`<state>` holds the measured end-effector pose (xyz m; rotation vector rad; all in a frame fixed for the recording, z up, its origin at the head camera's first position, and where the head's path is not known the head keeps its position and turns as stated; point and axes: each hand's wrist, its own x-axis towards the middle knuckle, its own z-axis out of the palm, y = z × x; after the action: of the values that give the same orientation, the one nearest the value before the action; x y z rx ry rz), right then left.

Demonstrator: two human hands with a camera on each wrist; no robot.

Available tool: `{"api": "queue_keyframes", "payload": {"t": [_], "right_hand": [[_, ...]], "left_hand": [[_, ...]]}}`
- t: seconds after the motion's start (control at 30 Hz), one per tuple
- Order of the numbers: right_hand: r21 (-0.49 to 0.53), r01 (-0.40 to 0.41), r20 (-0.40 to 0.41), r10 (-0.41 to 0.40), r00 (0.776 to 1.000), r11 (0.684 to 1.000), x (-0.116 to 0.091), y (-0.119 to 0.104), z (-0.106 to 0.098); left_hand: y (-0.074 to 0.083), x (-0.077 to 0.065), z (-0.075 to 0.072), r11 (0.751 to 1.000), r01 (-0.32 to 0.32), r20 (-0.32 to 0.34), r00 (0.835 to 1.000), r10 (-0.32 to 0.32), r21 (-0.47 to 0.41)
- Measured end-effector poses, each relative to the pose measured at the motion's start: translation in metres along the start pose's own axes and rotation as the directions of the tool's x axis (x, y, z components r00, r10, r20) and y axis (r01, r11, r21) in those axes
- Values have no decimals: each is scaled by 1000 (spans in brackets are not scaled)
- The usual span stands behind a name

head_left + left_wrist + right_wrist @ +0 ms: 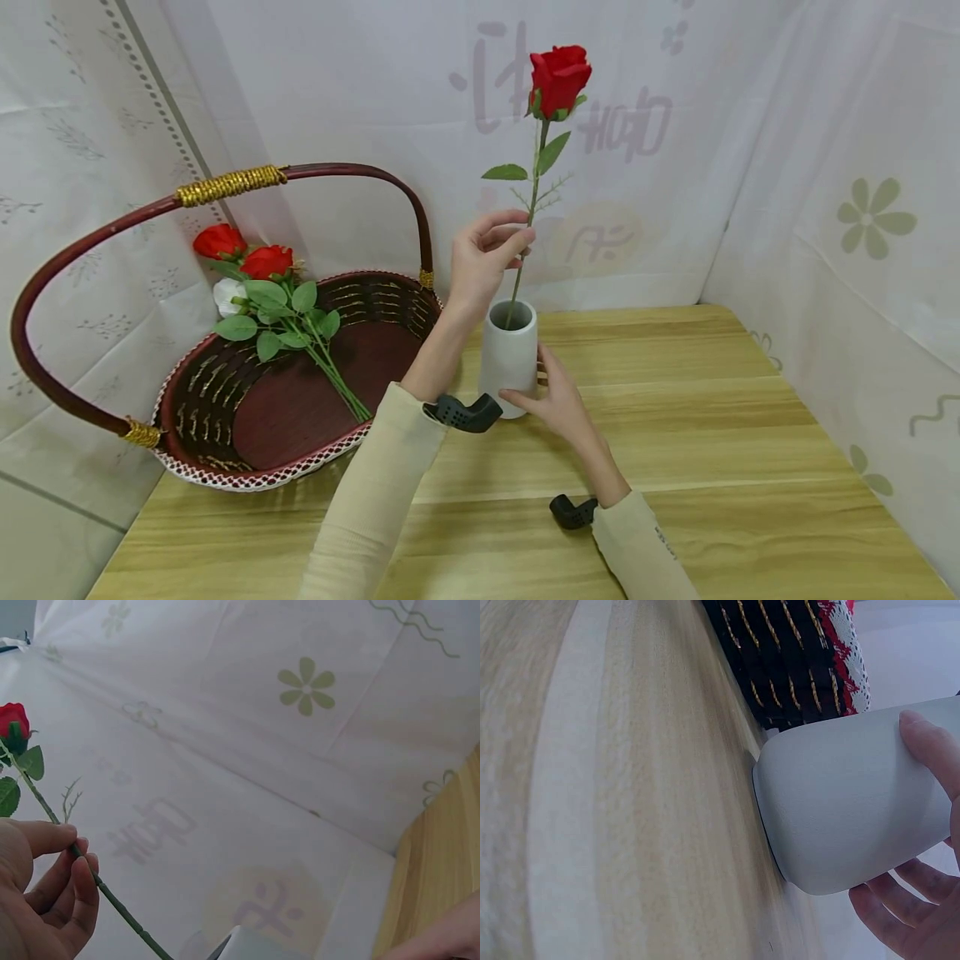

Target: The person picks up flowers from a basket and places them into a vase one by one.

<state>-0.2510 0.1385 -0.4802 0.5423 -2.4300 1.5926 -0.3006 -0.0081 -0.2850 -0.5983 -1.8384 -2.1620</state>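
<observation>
A red artificial rose (558, 81) stands nearly upright in the head view, its green stem (533, 196) pinched between the thumb and fingers of my left hand (487, 254). The stem's lower end reaches down inside the mouth of a white vase (508, 367). In the left wrist view the thumb and fingertips meet on the stem (112, 900), below two leaves and a small sprig. My right hand (557, 400) grips the vase from the right side, thumb in front and fingers curled behind. The right wrist view shows the vase (855, 795) with its base at the tabletop.
Left of the vase sits a dark red woven basket (285, 479) with a tall arched handle (360, 169). Two red roses (267, 262) and a white one (228, 297) lean on its far left rim. A pale printed curtain (825, 125) hangs behind the wooden table (720, 433).
</observation>
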Motion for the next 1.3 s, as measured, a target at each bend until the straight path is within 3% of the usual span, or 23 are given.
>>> {"api": "queue_keyframes", "payload": {"t": [0.6, 1.3], "right_hand": [[-18, -3, -1, 3, 1000, 1000, -1, 0, 0], [-5, -23, 12, 24, 1000, 1000, -1, -1, -1]], "left_hand": [[-7, -3, 1, 999, 6, 21, 1000, -7, 52], [-18, -9, 0, 966, -65, 15, 998, 64, 249]]}}
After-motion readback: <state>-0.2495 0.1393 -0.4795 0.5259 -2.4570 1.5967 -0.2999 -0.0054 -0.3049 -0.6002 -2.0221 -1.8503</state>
